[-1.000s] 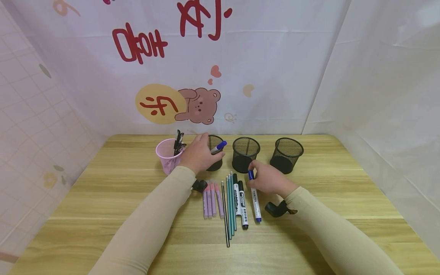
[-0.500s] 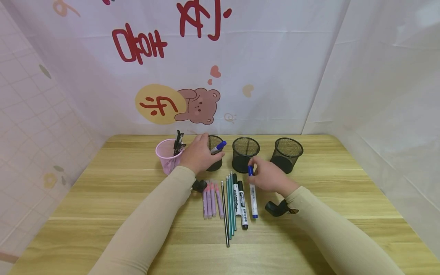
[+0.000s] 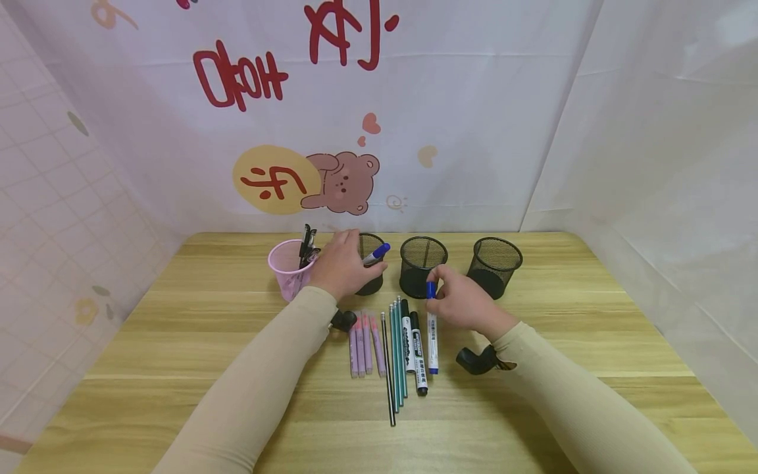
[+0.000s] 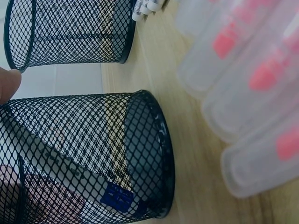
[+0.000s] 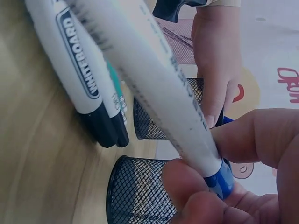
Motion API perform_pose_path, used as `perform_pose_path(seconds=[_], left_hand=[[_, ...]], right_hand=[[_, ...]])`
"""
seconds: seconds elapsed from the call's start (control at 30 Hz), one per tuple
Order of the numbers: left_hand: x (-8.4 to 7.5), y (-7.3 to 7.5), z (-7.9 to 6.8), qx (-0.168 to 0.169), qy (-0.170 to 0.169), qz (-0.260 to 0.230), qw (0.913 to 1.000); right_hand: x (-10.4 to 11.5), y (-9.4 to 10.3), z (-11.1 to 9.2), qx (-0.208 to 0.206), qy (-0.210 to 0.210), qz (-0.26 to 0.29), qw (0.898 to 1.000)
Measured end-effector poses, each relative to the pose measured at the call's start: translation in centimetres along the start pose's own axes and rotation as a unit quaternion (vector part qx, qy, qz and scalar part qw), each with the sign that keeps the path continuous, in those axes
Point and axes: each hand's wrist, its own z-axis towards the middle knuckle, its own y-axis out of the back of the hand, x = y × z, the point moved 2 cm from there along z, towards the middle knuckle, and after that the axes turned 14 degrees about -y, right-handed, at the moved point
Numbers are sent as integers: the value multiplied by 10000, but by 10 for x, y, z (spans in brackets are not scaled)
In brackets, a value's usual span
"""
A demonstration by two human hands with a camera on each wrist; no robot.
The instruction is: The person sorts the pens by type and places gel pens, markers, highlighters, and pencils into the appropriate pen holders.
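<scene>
My left hand [image 3: 342, 266] grips the rim of a black mesh pen cup [image 3: 371, 286], second from the left. A blue-capped marker [image 3: 379, 251] leans inside it; the left wrist view shows the marker's blue end [image 4: 117, 198] low in the cup, with some fingers blurred behind the mesh. My right hand [image 3: 468, 303] pinches a white whiteboard marker [image 3: 433, 342] near its blue cap [image 5: 220, 181], between thumb and fingers. Beside it lie two black-capped whiteboard markers [image 3: 418, 355]. Another black mesh cup [image 3: 422, 280] stands just beyond the right hand.
A pink mesh cup [image 3: 290, 280] with several black pens stands at the left. A further black mesh cup [image 3: 488, 284] is at the back right. Several pink-purple highlighters [image 3: 361, 352], green pencils [image 3: 398, 368] and a dark pencil [image 3: 388, 375] lie on the wooden table [image 3: 237, 342].
The marker in my right hand has shifted left and its lower end has swung toward the black-capped markers. The right hand has moved slightly back toward the cups. My left hand stays still.
</scene>
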Motion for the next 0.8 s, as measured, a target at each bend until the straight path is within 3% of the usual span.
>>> perform_pose_path(seconds=[0.43,0.8], left_hand=[[-1,1,0,48,-41,174,9998],[-1,1,-1,76,-103,180,9998]], right_hand=[[11,9,-11,-305,129,860,9957],[16,13,-12,-942,274,1801,9787]])
